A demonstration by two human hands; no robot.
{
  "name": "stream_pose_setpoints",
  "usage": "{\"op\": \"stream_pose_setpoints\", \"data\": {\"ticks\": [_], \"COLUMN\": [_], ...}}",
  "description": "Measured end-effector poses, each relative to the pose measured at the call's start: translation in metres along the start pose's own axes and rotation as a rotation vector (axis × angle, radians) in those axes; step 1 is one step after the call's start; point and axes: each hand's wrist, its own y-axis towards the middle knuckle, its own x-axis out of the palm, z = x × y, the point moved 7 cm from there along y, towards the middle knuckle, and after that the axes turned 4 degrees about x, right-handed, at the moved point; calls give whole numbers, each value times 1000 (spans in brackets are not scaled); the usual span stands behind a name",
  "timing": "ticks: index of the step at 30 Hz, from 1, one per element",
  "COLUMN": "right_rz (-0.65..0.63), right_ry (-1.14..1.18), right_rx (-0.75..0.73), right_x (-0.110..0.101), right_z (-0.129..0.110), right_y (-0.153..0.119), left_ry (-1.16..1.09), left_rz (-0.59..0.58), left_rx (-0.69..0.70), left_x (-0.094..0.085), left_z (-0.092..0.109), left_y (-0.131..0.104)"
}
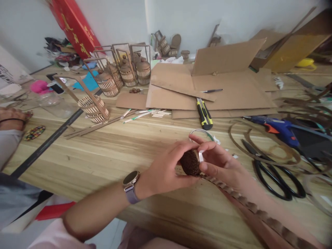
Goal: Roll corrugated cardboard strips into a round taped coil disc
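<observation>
My left hand (166,169) is wrapped round a dark brown round piece (190,162) with a rough, pitted face. On its right side my right hand (216,159) pinches a small white strip (201,155) against the edge. From beneath the brown piece a long strip with brown, segmented markings (241,200) trails down to the right, along my right forearm. Just behind my fingers lies a thin pale ring (201,131), partly covered by them. A pair of black-handled scissors (275,173) rests right of my right hand.
A yellow-black utility knife (204,114) lies by flattened cardboard (171,79). Blue glue gun (275,128) and curled brown strips (241,138) are at right. Several small slatted baskets (127,74) stand at back left. Another person's hand (10,117) rests at far left.
</observation>
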Motion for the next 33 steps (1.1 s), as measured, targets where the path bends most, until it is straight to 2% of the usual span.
{"op": "stream_pose_setpoints", "data": {"ticks": [7, 12, 17, 20, 26, 31, 33], "right_rz": [-38, -35, -93, -43, 26, -77, -82], "right_ry": [-116, -68, -69, -40, -104, -93, -71], "right_rx": [-2, 39, 79, 76, -28, 20, 65], "right_x": [-2, -3, -1, -3, -9, -2, 1], "right_z": [-6, -5, -5, -2, 9, 18, 17], "right_y": [1, 3, 5, 5, 8, 7, 6], "left_ry": [75, 102, 85, 103, 187, 251, 257], "left_rz": [-9, 18, 32, 23, 4, -36, -57], "left_rx": [78, 72, 93, 120, 190, 257, 283], "left_x": [1, 0, 0, 1, 5, 10, 13], "left_z": [3, -2, -4, -2, 0, 0, 1], "left_y": [0, 0, -1, -1, -3, -5, -5]}}
